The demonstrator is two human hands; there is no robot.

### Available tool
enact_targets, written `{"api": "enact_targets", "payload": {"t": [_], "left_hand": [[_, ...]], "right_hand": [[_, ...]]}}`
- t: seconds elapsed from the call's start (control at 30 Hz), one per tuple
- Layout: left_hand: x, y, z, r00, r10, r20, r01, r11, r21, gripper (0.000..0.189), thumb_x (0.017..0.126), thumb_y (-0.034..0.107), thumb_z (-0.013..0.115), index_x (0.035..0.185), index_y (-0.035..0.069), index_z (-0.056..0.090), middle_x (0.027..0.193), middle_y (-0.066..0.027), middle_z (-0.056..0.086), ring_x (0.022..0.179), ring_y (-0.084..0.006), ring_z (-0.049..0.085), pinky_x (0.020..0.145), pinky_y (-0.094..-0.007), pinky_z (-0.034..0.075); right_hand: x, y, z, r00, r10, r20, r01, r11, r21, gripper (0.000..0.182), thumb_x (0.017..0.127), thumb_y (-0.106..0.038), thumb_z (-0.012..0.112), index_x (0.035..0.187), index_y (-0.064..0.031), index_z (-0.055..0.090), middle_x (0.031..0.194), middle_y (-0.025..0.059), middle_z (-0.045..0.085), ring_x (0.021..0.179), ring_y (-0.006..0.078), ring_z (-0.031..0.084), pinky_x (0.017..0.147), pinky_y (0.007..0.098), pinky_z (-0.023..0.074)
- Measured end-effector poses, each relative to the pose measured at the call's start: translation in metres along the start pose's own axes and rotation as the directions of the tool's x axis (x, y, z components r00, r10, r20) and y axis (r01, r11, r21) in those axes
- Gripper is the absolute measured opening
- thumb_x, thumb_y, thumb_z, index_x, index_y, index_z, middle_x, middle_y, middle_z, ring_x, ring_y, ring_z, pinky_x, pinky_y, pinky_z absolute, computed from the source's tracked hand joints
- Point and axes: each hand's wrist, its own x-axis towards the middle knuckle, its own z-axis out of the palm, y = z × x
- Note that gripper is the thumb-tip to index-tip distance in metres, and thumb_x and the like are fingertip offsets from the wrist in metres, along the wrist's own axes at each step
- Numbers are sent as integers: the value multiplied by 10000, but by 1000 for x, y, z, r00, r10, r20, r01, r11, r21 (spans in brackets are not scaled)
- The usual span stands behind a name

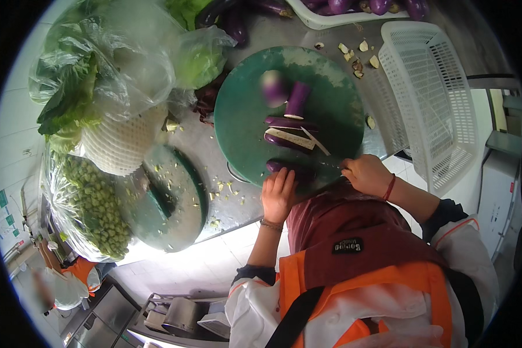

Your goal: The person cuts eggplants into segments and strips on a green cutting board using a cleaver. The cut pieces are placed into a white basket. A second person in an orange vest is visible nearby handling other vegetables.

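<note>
On a round green cutting board (239, 108), my left hand (278, 195) presses its fingertips on a purple eggplant piece (278, 165) near the close edge. My right hand (367, 174) grips a knife (329, 164), its dim blade pointing left towards that piece; the handle is hidden in my fist. Farther up the board lie cut lengths with pale flesh showing, among them a halved eggplant piece (289, 138) and a thin slice (316, 141). Beyond them sits a short eggplant section (298, 100), beside a blurred eggplant end piece (274, 89).
An upright-tilted white plastic basket (435, 56) stands at the right. Eggplant trimmings (373, 61) lie on the steel table (252, 209). Left are a second board (178, 217) with a knife (158, 202), bagged greens (91, 204) and lettuce. A co-worker (71, 282) stands at far left.
</note>
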Motion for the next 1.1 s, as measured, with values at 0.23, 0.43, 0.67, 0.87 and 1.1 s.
{"api": "enact_targets", "payload": {"t": [0.23, 0.43, 0.67, 0.87, 1.1], "left_hand": [[9, 0, 11, 998, -44, -55, 41, 998, -46, 269, 697, 67, 724, 961, 70, 674, 1003, -74, 625, 893, -284, 590, 759, -371, 493], [5, -3, 18, 996, -42, -81, 37, 997, -67, 277, 674, 76, 737, 943, 69, 674, 994, -70, 628, 893, -274, 594, 756, -367, 495], [1, -4, 19, 993, -28, -116, 16, 995, -100, 289, 721, 57, 702, 1007, 48, 656, 1052, -82, 605, 956, -273, 592, 819, -380, 493], [-10, -5, 21, 994, 14, -112, -23, 996, -83, 265, 654, 25, 700, 914, 72, 681, 971, -70, 627, 889, -274, 611, 763, -366, 510], [-13, -7, 28, 992, 15, -126, -35, 987, -156, 329, 663, -21, 598, 974, 53, 677, 1032, -78, 616, 953, -274, 603, 802, -388, 509]], "right_hand": [[-9, -23, -11, 995, -21, 93, 37, 985, -169, 132, 794, -141, 564, 856, -35, 614, 670, 183, 628, 648, 353, 638, 590, 467, 499], [16, -37, 4, 993, 8, 122, 8, 992, -127, 119, 769, -103, 564, 850, -37, 619, 702, 185, 640, 701, 367, 644, 640, 461, 513], [46, -28, 11, 1000, -4, -2, 4, 994, 113, 138, 808, -135, 555, 850, -66, 668, 759, 167, 658, 744, 357, 648, 687, 467, 510], [0, -44, -14, 991, 4, 132, 13, 992, -126, 141, 784, -115, 551, 846, -35, 649, 726, 191, 648, 737, 358, 652, 671, 464, 516], [23, -41, 18, 994, 9, 111, 1, 996, -84, 112, 731, -105, 587, 779, -26, 650, 744, 211, 646, 752, 376, 647, 672, 464, 518]]}}
